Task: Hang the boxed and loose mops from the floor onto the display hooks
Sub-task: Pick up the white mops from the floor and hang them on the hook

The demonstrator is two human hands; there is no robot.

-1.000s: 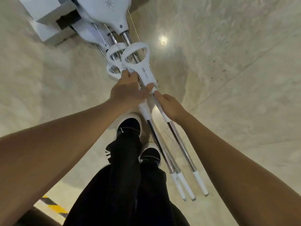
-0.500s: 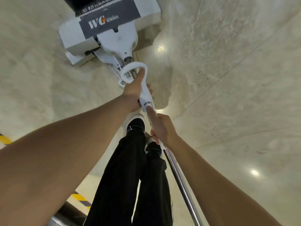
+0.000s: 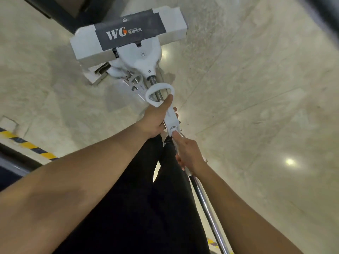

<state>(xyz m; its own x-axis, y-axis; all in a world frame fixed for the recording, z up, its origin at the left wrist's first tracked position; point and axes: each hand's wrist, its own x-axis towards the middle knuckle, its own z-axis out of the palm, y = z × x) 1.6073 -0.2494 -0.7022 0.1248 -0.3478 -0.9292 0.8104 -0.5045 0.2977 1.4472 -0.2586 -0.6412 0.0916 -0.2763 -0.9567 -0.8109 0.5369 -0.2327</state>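
Observation:
A bundle of white sponge mops is lifted off the floor. The top mop's head sits in a white box with a dark label. My left hand grips the white wringer lever just below its loop handle, thumb lying along it. My right hand is wrapped around the white grip on the steel pole, forefinger stretched up to the lever's base. More mop heads and rods show under the top one, mostly hidden.
The floor is glossy beige stone with reflected lights. A dark fixture base stands at the top left. Yellow-black hazard tape runs along a dark edge at the left. My black trousers fill the lower middle.
The mops have been raised toward me and their poles have come together in line. The boxed head with its label has come into view, and my left hand shifted onto the top lever.

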